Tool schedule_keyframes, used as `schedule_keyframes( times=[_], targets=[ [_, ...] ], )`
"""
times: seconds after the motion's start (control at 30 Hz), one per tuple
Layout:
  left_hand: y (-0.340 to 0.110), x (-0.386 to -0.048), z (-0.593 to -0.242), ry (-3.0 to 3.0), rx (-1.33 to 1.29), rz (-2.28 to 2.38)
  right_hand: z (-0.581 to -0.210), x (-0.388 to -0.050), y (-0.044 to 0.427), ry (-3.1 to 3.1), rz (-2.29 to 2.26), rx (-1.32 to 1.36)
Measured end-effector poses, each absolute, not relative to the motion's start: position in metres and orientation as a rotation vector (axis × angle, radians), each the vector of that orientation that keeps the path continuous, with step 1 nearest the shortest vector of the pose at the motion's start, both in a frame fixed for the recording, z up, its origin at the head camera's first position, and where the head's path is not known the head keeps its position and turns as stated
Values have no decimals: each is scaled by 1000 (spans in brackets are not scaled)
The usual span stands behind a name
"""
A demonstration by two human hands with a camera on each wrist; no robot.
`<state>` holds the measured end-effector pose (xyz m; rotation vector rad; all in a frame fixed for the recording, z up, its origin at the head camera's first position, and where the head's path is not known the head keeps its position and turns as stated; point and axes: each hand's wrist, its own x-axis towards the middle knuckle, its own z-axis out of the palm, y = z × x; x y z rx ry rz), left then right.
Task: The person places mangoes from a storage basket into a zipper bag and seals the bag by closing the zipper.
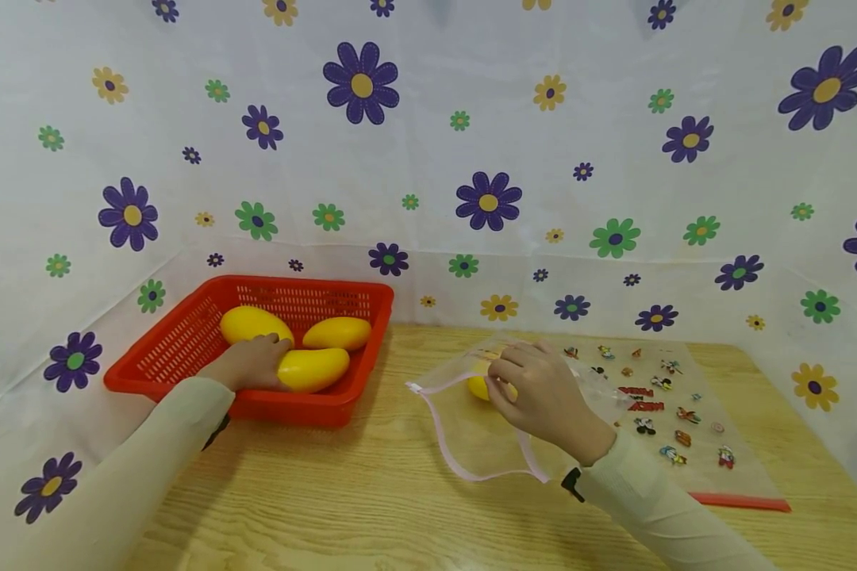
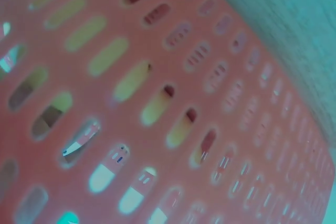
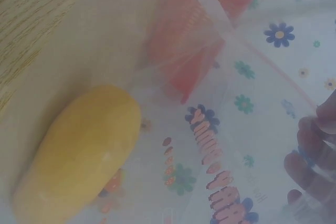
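Several yellow mangoes lie in a red plastic basket (image 1: 293,408): one at the back left (image 1: 253,321), one at the back right and a front mango (image 1: 317,369). My left hand (image 1: 253,361) reaches over the basket's near side, its fingers and thumb round the left end of the front mango. A clear zip bag (image 1: 486,452) with a pink-edged mouth lies on the table, held up by my right hand (image 1: 536,396), which pinches its upper edge. Inside the bag is another mango (image 3: 79,156), partly hidden by that hand in the head view. The left wrist view shows only the basket's slotted wall (image 2: 121,124).
Right of the open bag lies a flat clear bag printed with small cartoon figures (image 1: 674,412), a red strip (image 1: 743,502) along its near edge. The wooden table (image 1: 314,500) meets a white flower-patterned cloth (image 1: 428,159) behind and at both sides.
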<state>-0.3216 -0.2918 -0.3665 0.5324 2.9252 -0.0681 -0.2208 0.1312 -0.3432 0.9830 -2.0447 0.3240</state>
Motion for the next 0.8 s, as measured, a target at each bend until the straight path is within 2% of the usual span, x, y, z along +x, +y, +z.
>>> schedule_keyframes(
  times=[0.23, 0.8],
  targets=[
    [-289, -323, -366, 2879, 487, -50, -344, -221, 132, -2045, 324, 985],
    [-285, -324, -367, 2899, 601, -140, -345, -221, 130, -2047, 325, 983]
  ],
)
